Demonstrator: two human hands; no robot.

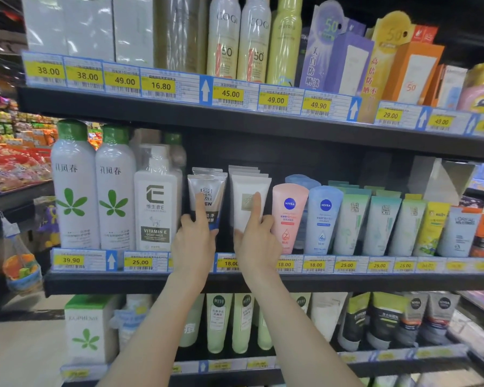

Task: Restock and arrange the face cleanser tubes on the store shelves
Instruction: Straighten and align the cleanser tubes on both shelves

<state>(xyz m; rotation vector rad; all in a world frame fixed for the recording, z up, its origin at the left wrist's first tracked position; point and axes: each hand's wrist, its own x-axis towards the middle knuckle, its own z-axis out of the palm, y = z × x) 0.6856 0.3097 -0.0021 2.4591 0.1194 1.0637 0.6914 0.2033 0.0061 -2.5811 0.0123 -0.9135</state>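
Standing upright on the middle shelf, front of their rows: grey tube and, just right of it, white tube, each with more tubes lined up behind.

Left hand: forefinger laid straight up the grey tube's face, remaining fingers wrapped round its lower left edge, gripping it.

Right hand: forefinger straight up the white tube's face, other fingers curled round its lower right edge, thumb on the left side, gripping it.

Right of the white tube, in order: pink tube, touching the right hand's knuckles; blue tube; a run of green tubes; yellow tube.

Left of the grey tube: white pump bottle, then two tall bottles with green caps.

Price tags along the shelf edge.
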